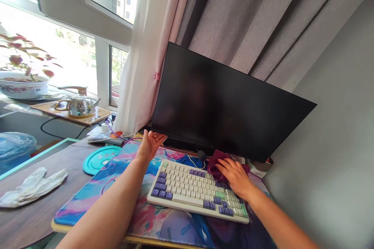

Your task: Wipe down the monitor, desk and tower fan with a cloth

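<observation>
Monitor [228, 101]: The big black monitor stands at the far side of the bench [70, 159]. Its long side runs left to right and slopes down to the right in this view. The screen looks dark.
Left hand [149, 146]: It is by the monitor's low left corner. The palm is turned up and the fingers are open. The tips look like they touch the bottom edge, but I cannot tell if they hold it up.
Right hand [235, 175]: It lies on the cloth, with its fingers a bit bent and a bit spread. I cannot see the thumb well, so I cannot tell if it pinches.
Cloth [214, 161]: The dark red cloth is all bunched up under the right hand. It sits just on the near side of the monitor's bottom edge, right of the middle. The right hand is the closer one to it; the left hand is well off to the left.
Keyboard [189, 186]: The white and purple keyboard is between the two arms, on the bright desk mat [172, 227]. The cloth is at its far right part.
Left side: White gloves [32, 186] lie near a round teal lid [93, 161]. A shiny kettle [82, 107] is farther off.
</observation>
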Action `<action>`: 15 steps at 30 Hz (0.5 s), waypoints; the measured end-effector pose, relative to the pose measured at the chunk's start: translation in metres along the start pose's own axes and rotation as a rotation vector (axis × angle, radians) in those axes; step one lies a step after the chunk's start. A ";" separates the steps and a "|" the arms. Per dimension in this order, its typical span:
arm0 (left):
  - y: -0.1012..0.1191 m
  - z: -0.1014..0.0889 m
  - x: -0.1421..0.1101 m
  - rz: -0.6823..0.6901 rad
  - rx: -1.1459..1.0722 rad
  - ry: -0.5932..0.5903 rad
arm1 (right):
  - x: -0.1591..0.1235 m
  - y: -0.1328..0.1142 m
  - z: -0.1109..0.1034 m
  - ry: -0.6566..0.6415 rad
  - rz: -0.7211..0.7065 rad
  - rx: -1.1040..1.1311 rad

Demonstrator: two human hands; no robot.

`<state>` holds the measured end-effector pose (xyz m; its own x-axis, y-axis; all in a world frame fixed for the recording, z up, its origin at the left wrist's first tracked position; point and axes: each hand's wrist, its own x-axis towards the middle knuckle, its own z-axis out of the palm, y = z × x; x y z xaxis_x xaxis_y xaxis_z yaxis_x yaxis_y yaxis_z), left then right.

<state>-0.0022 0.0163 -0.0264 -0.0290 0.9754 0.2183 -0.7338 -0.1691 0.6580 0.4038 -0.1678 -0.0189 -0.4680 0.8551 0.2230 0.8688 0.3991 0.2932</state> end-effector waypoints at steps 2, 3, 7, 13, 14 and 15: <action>-0.006 -0.002 0.002 -0.004 0.090 0.042 | 0.028 -0.011 0.002 -0.038 -0.058 0.011; -0.011 -0.003 0.004 -0.016 0.156 0.059 | 0.043 -0.018 0.003 -0.050 -0.085 0.023; -0.030 -0.009 0.008 -0.067 0.379 0.082 | 0.098 -0.054 0.005 -0.039 -0.156 0.088; -0.038 -0.019 0.004 -0.027 0.480 0.009 | 0.166 -0.105 0.017 0.010 -0.132 0.070; -0.037 -0.020 0.003 -0.015 0.495 -0.005 | 0.176 -0.112 0.018 0.019 -0.110 0.081; -0.036 -0.022 0.003 -0.005 0.509 -0.020 | 0.185 -0.118 0.017 0.022 -0.083 0.091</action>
<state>0.0094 0.0284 -0.0654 -0.0101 0.9743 0.2250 -0.3104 -0.2170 0.9255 0.2174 -0.0511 -0.0282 -0.5414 0.8108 0.2223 0.8376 0.4973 0.2260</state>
